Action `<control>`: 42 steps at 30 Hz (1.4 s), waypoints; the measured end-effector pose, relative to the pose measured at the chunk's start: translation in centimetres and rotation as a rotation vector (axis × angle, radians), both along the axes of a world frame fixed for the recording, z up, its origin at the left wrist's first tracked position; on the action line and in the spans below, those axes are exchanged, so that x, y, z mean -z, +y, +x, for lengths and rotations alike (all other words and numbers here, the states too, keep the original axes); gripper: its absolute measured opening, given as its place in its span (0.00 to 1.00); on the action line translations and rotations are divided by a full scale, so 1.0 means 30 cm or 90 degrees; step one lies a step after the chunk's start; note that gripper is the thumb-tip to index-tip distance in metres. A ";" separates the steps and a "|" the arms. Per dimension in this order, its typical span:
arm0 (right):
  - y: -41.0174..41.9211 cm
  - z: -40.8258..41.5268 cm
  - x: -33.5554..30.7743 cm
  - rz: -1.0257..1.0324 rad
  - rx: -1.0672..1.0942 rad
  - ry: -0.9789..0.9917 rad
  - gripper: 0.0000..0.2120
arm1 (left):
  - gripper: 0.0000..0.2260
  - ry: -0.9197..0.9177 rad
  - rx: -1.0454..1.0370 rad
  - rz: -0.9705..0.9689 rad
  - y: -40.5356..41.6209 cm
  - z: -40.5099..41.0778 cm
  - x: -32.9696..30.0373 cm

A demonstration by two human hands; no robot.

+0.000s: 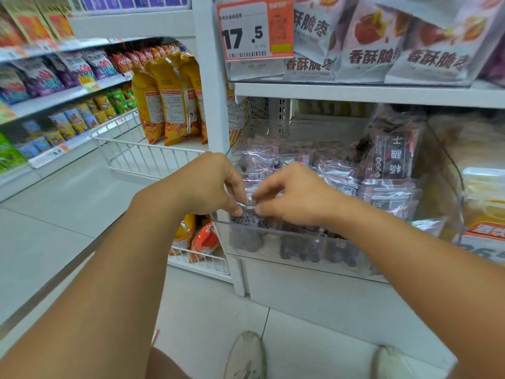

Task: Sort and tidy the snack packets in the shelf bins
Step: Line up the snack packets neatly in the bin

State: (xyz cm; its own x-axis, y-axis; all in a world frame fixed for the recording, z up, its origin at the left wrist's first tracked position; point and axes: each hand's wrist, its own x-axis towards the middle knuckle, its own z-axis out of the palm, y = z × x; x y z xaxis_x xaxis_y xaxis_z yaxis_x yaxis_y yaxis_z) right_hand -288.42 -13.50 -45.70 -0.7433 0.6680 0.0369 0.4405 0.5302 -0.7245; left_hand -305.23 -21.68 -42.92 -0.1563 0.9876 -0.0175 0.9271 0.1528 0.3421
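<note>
- Head view, the only one: both arms are reaching in from six o'clock toward the clear bin [246, 236] sitting just right of centre.
- The left hand [210, 184] is curling its fingers down at the bin's front left corner, and the right hand [289, 198] is meeting it from three o'clock, fingertips nearly touching.
- Between them they are pinching a small clear packet [250, 199]; its edges are blurring against the wrappers behind, so how much of it each hand has is hard to judge.
- That packet is hovering right over the bin's front lip, its long axis looking roughly nine-to-three across the two pinches, though the blur is leaving that unsure.
- Neither hand is nearer: the packet is lying directly between the fingertips, so I'm judging the next placing as a two-handed job.
- Behind, toward twelve and one o'clock, more pink-and-clear packets [338, 173] are lying flat in rows, and a taller dark bag [390, 154] is standing upright at the back.
- Dark packets [297, 248] are showing through the bin's front wall, directly below the hands.
- Up at twelve o'clock an orange price tag [255, 30] is hanging off the shelf above.
- My read: the sorting is still mid-way, with the held packet needing a slot among the flat rows.
</note>
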 end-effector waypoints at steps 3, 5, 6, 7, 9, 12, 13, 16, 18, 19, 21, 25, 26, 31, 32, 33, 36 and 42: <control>0.071 0.004 -0.027 0.086 0.121 0.048 0.06 | 0.07 0.001 0.000 -0.015 -0.001 0.000 -0.010; 0.112 -0.039 -0.028 0.195 0.174 -0.010 0.04 | 0.09 -0.017 0.019 0.017 -0.003 0.009 -0.008; 0.130 -0.066 -0.025 0.215 0.189 -0.048 0.04 | 0.10 -0.031 0.021 0.059 -0.003 0.016 -0.003; 0.154 -0.093 -0.017 0.219 0.197 -0.090 0.05 | 0.11 -0.033 0.016 0.113 0.001 0.019 0.004; 0.189 -0.145 -0.007 0.231 0.195 -0.161 0.06 | 0.09 0.010 -0.002 0.205 0.015 0.012 0.016; 0.228 -0.194 -0.023 0.229 0.151 -0.231 0.09 | 0.11 0.074 -0.035 0.166 0.035 -0.004 0.029; 0.233 -0.200 -0.040 0.223 0.135 -0.257 0.09 | 0.14 0.080 -0.033 0.124 0.040 -0.008 0.033; 0.238 -0.210 -0.083 0.199 0.110 -0.244 0.08 | 0.18 0.078 -0.012 0.035 0.041 -0.002 0.028; 0.226 -0.211 -0.084 0.196 0.095 -0.155 0.04 | 0.20 0.061 -0.006 0.000 0.041 -0.004 0.024; 0.217 -0.211 -0.076 0.201 0.089 -0.112 0.04 | 0.21 0.057 -0.004 -0.008 0.039 -0.002 0.019; 0.208 -0.202 -0.046 0.188 0.090 -0.042 0.04 | 0.22 0.062 -0.003 -0.020 0.036 -0.004 0.013; 0.195 -0.131 -0.040 0.071 0.036 -0.037 0.12 | 0.20 0.075 -0.008 -0.048 0.049 0.004 0.010; 0.187 -0.106 -0.058 0.072 0.008 -0.056 0.14 | 0.19 0.079 -0.010 -0.054 0.051 0.013 0.009; 0.132 0.081 -0.142 0.412 0.092 -0.111 0.19 | 0.15 0.175 -0.070 0.100 0.045 0.092 -0.017; 0.127 0.140 -0.148 0.503 0.135 -0.149 0.18 | 0.15 0.151 -0.068 0.177 0.042 0.116 -0.026; 0.128 0.199 -0.147 0.561 0.175 -0.202 0.18 | 0.16 0.099 -0.043 0.238 0.041 0.139 -0.030; 0.161 0.313 -0.131 0.518 0.267 -0.370 0.24 | 0.24 -0.008 0.096 0.158 0.048 0.231 -0.029; 0.215 0.347 -0.100 0.460 0.342 -0.400 0.22 | 0.28 0.098 0.117 -0.047 0.157 0.280 0.045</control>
